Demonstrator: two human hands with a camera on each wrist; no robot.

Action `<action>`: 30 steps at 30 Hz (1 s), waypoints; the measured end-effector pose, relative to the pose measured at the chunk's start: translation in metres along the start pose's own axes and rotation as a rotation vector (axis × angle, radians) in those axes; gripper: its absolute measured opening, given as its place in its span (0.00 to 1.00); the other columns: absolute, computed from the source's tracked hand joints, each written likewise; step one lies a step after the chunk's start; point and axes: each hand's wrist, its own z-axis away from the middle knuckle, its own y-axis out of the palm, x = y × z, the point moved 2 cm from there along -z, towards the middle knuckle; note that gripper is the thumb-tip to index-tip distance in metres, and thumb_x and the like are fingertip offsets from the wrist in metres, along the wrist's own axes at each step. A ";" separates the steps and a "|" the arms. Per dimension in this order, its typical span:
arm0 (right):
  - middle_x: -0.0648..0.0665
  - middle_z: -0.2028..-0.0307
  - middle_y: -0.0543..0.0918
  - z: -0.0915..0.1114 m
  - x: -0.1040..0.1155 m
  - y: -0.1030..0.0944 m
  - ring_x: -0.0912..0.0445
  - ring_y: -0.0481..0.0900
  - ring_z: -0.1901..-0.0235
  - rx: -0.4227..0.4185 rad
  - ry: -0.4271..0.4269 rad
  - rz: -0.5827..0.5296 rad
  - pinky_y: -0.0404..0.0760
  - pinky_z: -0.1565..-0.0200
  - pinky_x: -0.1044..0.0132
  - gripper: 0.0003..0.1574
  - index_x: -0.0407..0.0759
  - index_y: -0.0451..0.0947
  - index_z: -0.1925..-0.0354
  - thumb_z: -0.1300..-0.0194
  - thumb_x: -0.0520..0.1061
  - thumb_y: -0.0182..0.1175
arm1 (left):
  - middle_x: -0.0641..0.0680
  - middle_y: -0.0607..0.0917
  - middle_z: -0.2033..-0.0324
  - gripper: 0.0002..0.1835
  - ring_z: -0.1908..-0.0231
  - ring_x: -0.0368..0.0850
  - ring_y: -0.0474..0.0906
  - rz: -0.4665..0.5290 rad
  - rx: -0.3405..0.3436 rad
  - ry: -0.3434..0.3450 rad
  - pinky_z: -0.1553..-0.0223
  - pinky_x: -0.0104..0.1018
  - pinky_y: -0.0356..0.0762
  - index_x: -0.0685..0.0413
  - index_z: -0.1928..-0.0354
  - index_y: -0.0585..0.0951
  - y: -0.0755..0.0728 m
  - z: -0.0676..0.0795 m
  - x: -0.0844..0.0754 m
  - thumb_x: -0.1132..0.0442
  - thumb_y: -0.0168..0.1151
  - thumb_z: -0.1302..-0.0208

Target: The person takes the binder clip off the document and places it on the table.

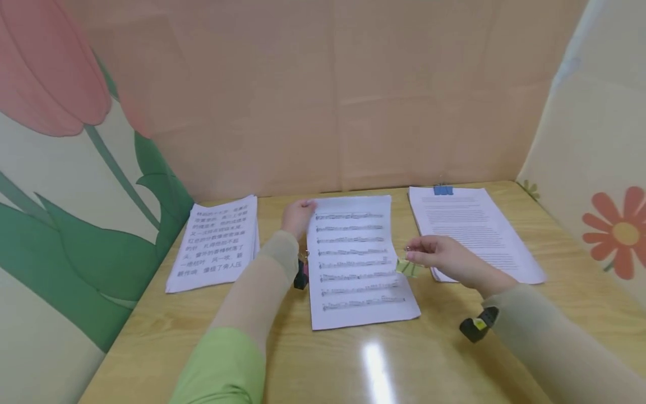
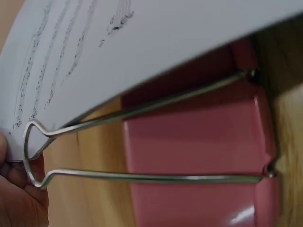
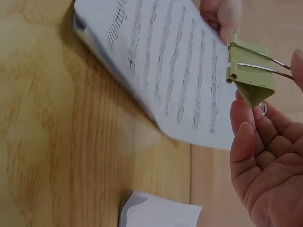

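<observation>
In the middle of the table, my left hand [image 1: 298,217] pinches the upper left edge of a stack of sheet music [image 1: 353,264]. The stack's printed side faces up, and its right edge curves. My right hand [image 1: 439,255] holds a yellow-green binder clip [image 3: 251,71] by its wire handles, close beside the stack's right edge. In the right wrist view the clip is apart from my left hand beyond it. A pink binder clip [image 2: 189,146] with silver wire handles fills much of the left wrist view, beside the stack and under my left wrist.
To the left lies a stack of sheets with large printed characters [image 1: 214,244]. On the right, a stack of text pages [image 1: 469,230] carries a blue binder clip [image 1: 443,190] at its top edge. A wall panel [image 1: 333,95] stands along the table's back.
</observation>
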 end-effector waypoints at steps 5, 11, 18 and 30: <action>0.40 0.48 0.80 -0.012 -0.011 -0.001 0.46 0.75 0.47 -0.012 0.041 0.108 0.73 0.46 0.47 0.39 0.36 0.74 0.43 0.37 0.66 0.58 | 0.50 0.84 0.63 0.16 0.59 0.46 0.78 0.017 -0.012 -0.048 0.51 0.42 0.73 0.49 0.49 0.82 -0.006 -0.006 0.012 0.49 0.57 0.31; 0.42 0.52 0.82 -0.029 -0.029 -0.004 0.45 0.76 0.49 -0.006 0.042 0.296 0.72 0.47 0.45 0.32 0.39 0.78 0.49 0.36 0.63 0.59 | 0.49 0.84 0.62 0.16 0.61 0.46 0.79 0.051 -0.006 -0.109 0.57 0.39 0.75 0.48 0.49 0.82 -0.003 -0.011 0.015 0.49 0.57 0.31; 0.37 0.46 0.79 -0.039 -0.041 -0.003 0.39 0.72 0.43 0.040 0.106 0.370 0.69 0.44 0.41 0.38 0.37 0.76 0.44 0.35 0.66 0.55 | 0.51 0.84 0.61 0.18 0.62 0.46 0.80 0.061 0.010 -0.107 0.58 0.39 0.77 0.52 0.46 0.81 0.002 -0.013 0.013 0.51 0.57 0.31; 0.36 0.49 0.79 -0.025 0.001 0.030 0.39 0.75 0.49 -0.146 -0.235 0.805 0.72 0.48 0.41 0.31 0.38 0.77 0.43 0.37 0.56 0.62 | 0.51 0.85 0.61 0.18 0.61 0.45 0.80 0.072 0.011 -0.117 0.55 0.37 0.77 0.52 0.45 0.81 0.006 -0.020 0.016 0.52 0.58 0.31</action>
